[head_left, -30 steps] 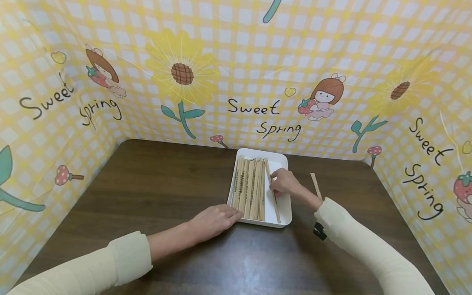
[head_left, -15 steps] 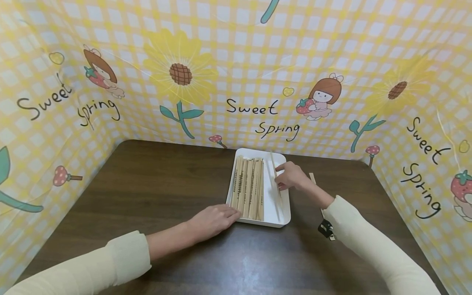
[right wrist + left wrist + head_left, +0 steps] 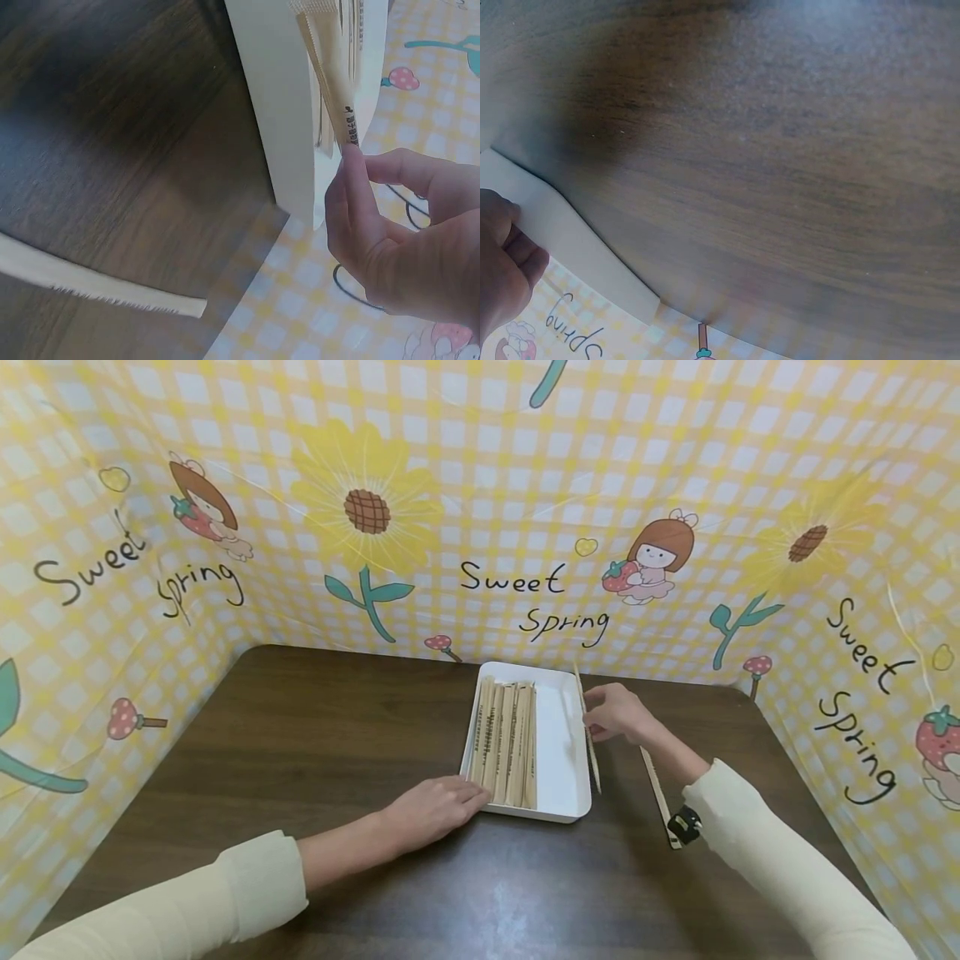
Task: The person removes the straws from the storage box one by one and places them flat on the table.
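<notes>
A white tray holds a row of paper-wrapped chopsticks along its left side. At the tray's near left corner my left hand grips the rim, its fingers reaching over the edge; the left wrist view shows these fingers bent at the tray wall. My right hand pinches one paper-wrapped pair of chopsticks between thumb and fingers. In the head view this pair stands tilted along the tray's right rim; whether it touches the rim is unclear.
Another wrapped pair of chopsticks lies on the brown wooden table, right of the tray, beneath my right forearm. A black wrist strap piece hangs by the right cuff. Patterned yellow check cloth walls the table's back and sides.
My right hand has carried its chopsticks rightward from inside the tray to the right rim, widening the bare part of the tray. The left hand has stayed at the corner.
</notes>
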The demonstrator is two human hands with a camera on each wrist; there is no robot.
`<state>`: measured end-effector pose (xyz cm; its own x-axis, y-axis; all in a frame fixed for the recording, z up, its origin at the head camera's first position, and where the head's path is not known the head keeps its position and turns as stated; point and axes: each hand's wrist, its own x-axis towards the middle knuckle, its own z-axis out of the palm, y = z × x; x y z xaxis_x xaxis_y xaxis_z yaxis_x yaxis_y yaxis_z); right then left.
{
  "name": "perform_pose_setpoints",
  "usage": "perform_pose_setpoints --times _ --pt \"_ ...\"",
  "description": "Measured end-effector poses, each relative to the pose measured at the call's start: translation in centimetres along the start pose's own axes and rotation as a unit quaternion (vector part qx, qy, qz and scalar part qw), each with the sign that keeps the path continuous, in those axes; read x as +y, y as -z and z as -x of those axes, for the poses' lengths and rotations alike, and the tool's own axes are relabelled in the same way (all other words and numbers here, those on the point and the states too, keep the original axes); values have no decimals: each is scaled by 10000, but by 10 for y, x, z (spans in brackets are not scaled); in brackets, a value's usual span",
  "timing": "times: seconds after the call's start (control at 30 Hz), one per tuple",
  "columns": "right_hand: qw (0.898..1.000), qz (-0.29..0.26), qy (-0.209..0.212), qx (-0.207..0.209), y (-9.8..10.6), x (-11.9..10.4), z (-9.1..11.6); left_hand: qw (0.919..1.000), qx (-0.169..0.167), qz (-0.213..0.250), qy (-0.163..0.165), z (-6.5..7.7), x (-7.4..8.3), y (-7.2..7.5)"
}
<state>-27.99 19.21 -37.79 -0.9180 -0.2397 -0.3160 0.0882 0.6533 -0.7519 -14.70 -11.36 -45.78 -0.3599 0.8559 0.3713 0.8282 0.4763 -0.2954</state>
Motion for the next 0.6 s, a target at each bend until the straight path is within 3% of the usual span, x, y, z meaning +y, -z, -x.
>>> perform_pose_setpoints --times 0.6 --pt "9992 86 -384 28 23 46 22 10000 13 -24 7 -1 0 0"
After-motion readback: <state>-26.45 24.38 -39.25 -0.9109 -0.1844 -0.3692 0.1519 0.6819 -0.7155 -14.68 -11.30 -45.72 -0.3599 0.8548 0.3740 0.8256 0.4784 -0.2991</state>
